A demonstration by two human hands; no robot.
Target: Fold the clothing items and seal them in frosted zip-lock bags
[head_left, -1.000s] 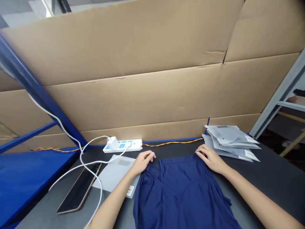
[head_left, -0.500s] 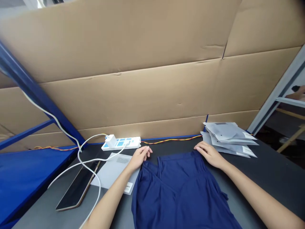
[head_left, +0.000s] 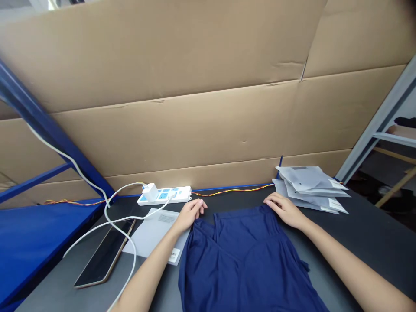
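A navy blue garment [head_left: 240, 264] with a V-shaped neckline and crossed front panels lies spread on the dark table in front of me. My left hand [head_left: 191, 213] is at its upper left corner, fingers curled together on the strap edge. At the upper right corner, my right hand [head_left: 283, 209] has its fingers closed over the fabric; the thumb is hidden. The garment's top edge runs between both hands, and its lower part drops out of the frame. Under my left forearm, a frosted plastic bag [head_left: 151, 236] with a barcode label lies flat.
A dark-screened phone or tablet [head_left: 102, 260] lies at left, crossed by a white cable [head_left: 134, 255]. A white power strip [head_left: 165, 195] stands along the back edge, before a cardboard wall [head_left: 208, 130]. Several frosted bags [head_left: 312, 186] are stacked at back right. Metal posts flank the table.
Both hands keep their places on the garment, which lies as before. Only the camera view has shifted very slightly.
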